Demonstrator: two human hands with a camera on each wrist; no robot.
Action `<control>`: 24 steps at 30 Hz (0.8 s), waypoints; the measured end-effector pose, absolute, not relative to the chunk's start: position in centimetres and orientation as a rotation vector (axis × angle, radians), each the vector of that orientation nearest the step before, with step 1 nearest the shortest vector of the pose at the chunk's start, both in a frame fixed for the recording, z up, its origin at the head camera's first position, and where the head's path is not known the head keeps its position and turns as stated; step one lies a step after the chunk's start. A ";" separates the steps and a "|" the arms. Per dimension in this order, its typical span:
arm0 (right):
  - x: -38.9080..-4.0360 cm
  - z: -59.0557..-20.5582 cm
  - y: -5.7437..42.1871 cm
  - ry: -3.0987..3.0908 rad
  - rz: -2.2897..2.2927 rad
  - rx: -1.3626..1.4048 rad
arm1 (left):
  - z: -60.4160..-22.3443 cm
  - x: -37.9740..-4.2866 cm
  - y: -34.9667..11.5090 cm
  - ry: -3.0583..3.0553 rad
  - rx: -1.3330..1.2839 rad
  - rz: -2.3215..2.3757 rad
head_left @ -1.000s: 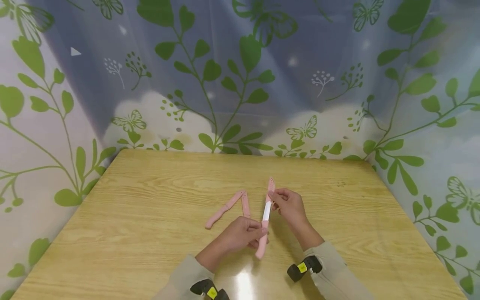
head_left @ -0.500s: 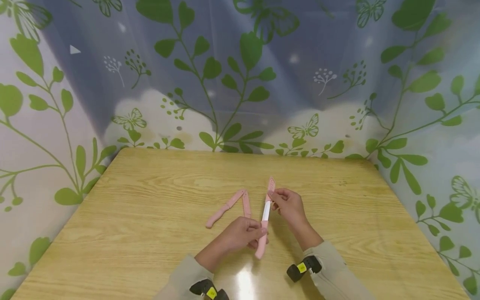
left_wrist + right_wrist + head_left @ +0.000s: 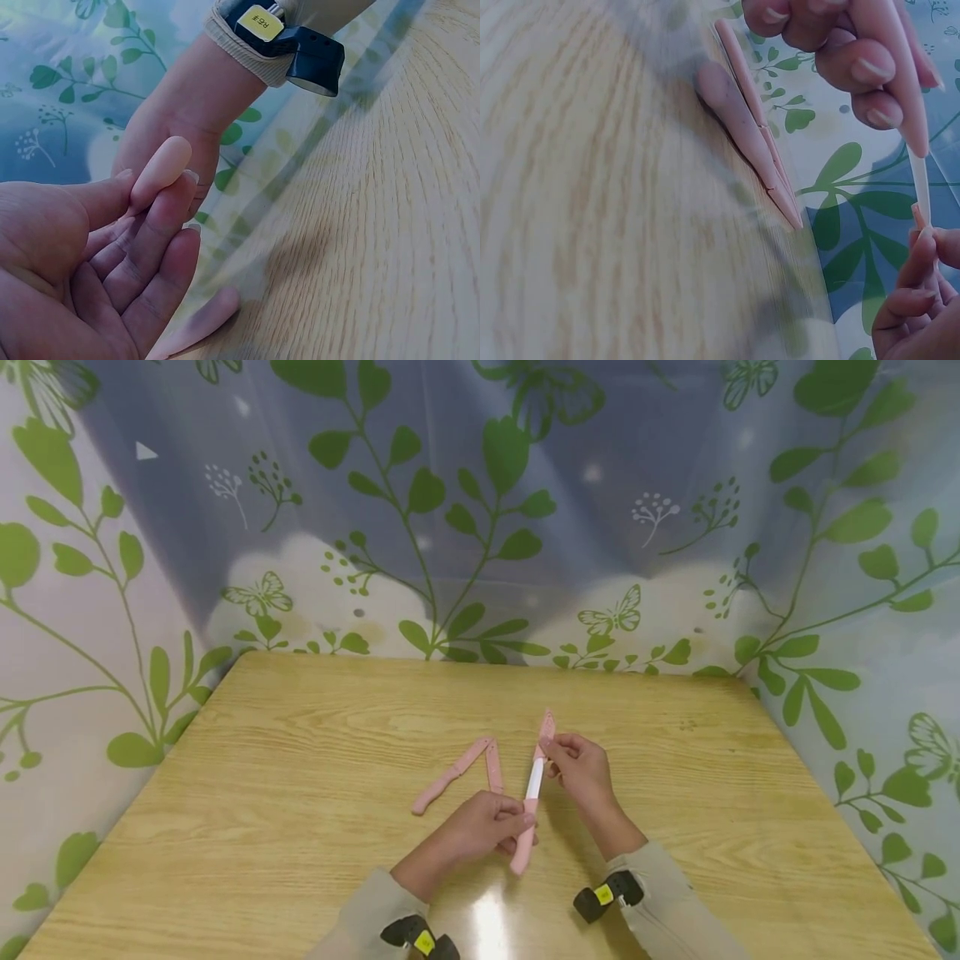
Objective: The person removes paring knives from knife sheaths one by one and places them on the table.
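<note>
A knife with a pink handle (image 3: 522,850) is held tilted above the table. My left hand (image 3: 483,828) pinches the handle between thumb and fingers; in the left wrist view the rounded handle end (image 3: 163,166) pokes out of the grip. My right hand (image 3: 585,772) pinches the pink blade sheath (image 3: 548,725) at the far end. Between the two hands a stretch of bare white blade (image 3: 535,779) shows; the tip is hidden in the sheath. On the table left of it lie two more pink knives, a left one (image 3: 450,778) and a right one (image 3: 492,766), their sheathed ends meeting.
The wood-grain table (image 3: 300,718) has its back edge against a leaf-patterned curtain (image 3: 465,552), which also hangs at both sides. Black wrist cameras sit on both forearms, such as the right one (image 3: 607,896).
Both hands keep their grips, and the bare stretch of blade looks about the same. The sheath end has tilted slightly right. The head view has shifted a little.
</note>
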State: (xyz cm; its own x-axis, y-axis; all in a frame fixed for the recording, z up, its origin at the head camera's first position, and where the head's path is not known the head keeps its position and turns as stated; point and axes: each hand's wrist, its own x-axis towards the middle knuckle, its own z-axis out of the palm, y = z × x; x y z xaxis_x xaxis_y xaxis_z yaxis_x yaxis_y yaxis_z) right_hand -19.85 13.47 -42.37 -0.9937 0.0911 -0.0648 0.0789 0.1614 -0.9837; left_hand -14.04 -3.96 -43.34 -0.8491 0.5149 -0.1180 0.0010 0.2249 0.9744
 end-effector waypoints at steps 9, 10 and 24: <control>-20.1 -42.0 14.1 -2.329 2.011 -0.232 | -43.4 -14.0 -3.9 2.068 0.487 1.633; -20.2 -42.0 14.4 -2.316 2.003 -0.244 | -43.4 -13.9 -3.8 2.067 0.495 1.623; -20.5 -41.6 16.7 -2.366 1.923 -0.274 | -43.6 -14.8 -2.3 2.287 0.482 1.450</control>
State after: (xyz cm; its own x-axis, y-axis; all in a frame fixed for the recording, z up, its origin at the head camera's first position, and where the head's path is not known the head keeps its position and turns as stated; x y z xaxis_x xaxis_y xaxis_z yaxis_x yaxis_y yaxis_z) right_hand -20.50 16.67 -41.57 -0.9807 0.1890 -0.0502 0.0878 0.1960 -0.9767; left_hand -14.81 -2.27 -43.55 -0.8654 0.4813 -0.1392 0.0796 0.4063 0.9103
